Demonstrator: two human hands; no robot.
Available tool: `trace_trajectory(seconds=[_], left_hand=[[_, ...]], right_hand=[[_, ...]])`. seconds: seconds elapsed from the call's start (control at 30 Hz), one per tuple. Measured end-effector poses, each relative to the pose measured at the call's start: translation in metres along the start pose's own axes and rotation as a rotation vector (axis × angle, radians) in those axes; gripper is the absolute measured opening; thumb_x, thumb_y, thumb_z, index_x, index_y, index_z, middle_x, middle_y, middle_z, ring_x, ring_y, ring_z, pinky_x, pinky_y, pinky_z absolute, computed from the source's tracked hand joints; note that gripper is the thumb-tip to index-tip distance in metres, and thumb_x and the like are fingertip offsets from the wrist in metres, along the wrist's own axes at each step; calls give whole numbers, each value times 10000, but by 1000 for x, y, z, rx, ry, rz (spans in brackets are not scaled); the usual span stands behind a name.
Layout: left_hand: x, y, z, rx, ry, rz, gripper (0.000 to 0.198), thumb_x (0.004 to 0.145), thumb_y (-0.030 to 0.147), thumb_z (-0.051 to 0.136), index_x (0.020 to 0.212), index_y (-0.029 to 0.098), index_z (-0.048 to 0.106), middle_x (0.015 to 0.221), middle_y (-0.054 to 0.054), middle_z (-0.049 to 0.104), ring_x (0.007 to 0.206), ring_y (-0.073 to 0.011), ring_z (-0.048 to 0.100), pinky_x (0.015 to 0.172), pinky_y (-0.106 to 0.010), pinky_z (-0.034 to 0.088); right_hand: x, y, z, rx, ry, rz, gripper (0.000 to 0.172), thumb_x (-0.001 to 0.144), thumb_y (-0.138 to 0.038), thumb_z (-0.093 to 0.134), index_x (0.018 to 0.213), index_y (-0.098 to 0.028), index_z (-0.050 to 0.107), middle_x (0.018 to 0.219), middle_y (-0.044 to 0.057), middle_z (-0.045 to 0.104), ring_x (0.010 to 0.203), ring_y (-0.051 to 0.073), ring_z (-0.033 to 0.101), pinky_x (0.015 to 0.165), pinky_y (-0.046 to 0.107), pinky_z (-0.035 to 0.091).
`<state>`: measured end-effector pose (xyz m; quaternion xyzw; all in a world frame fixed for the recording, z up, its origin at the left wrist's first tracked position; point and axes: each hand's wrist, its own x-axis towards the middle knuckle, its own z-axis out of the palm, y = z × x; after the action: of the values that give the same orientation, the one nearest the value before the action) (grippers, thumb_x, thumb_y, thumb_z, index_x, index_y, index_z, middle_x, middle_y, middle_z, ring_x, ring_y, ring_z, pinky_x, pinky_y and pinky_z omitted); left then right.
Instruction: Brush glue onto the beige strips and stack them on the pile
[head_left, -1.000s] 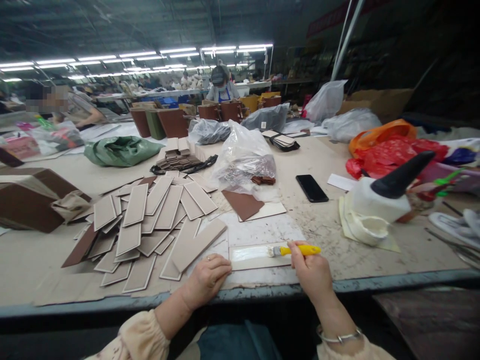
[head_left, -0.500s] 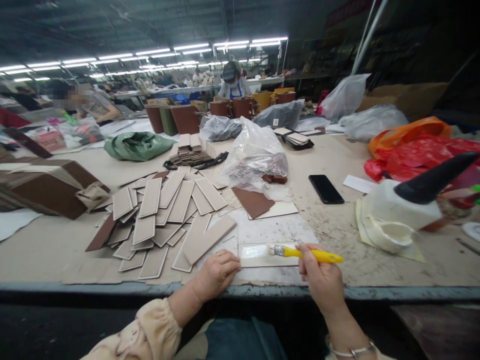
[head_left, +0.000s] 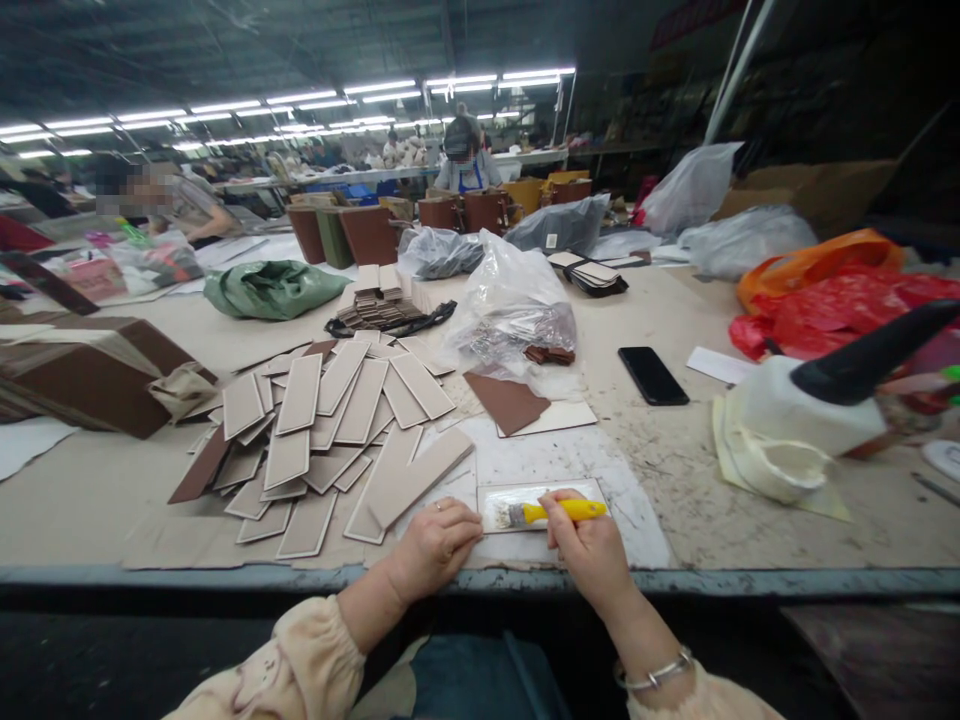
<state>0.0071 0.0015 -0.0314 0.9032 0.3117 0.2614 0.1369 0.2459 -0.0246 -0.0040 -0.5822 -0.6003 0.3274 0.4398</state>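
Note:
A yellow-handled brush [head_left: 574, 509] is gripped in my right hand [head_left: 589, 545], its bristles resting on the left part of a rectangular panel [head_left: 547, 493]. The panel lies flat on a white sheet [head_left: 637, 510] near the table's front edge and looks wet and shiny. My left hand [head_left: 439, 545] has its fingers curled together at the panel's left end, pressing that edge. To the left of it is a loose pile of beige panels with pale borders [head_left: 289, 460]. Brown pieces [head_left: 506, 402] lie just beyond the white sheet.
A white glue bottle with a black nozzle [head_left: 825, 400] and a phone [head_left: 652, 376] are on the right. Behind are a clear plastic bag [head_left: 510, 300], a green bag [head_left: 274, 290] and red bags [head_left: 862, 310]. Brown boxes [head_left: 97, 365] stand left. Two people work farther back.
My right hand has moved left with the brush, and the bristles are now nearer the panel's left end. The wet coating reaches farther right. My left hand has stayed nearly still.

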Motion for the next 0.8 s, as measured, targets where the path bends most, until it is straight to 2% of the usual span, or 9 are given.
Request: trace_trajectory(seconds=[0.17,0.27,0.43,0.67,0.8], left_hand=[[2,2,-2,0,23,11,175,876,113,526,934,184,676,930,-80,697,874,-181,615,819,-336,509],[3,2,-3,6,31,26,169,871,112,534,931,183,675,932,-81,698,879,-183,616,815,-335,514],[4,2,-4,14,31,31,165,869,106,536,928,177,672,935,-79,697,884,-182,610,818,-335,516],[4,3,-3,17,53,57,173,873,99,518,914,176,668,906,-70,693,860,-175,611,796,-330,516],[5,5,-3,24,60,45,168,871,100,513,894,177,661,898,-65,690,851,-172,609,791,-329,508]], right_hand=[[1,12,-28,-172,114,-78,370,940,-476,439,801,-198,641,543,-5,610,469,161,597,531,267,459],[1,16,-48,-306,161,-114,374,948,-464,425,819,-190,643,515,-7,598,472,167,602,516,265,451],[0,22,-72,-483,288,-184,455,959,-479,389,719,-175,627,487,7,590,442,160,594,498,259,425],[0,26,-81,-667,370,-228,524,973,-502,313,773,-149,643,434,7,562,406,171,581,449,259,375],[-2,25,-83,-653,387,-186,514,957,-517,317,825,-150,652,437,0,560,400,180,577,445,265,387]])
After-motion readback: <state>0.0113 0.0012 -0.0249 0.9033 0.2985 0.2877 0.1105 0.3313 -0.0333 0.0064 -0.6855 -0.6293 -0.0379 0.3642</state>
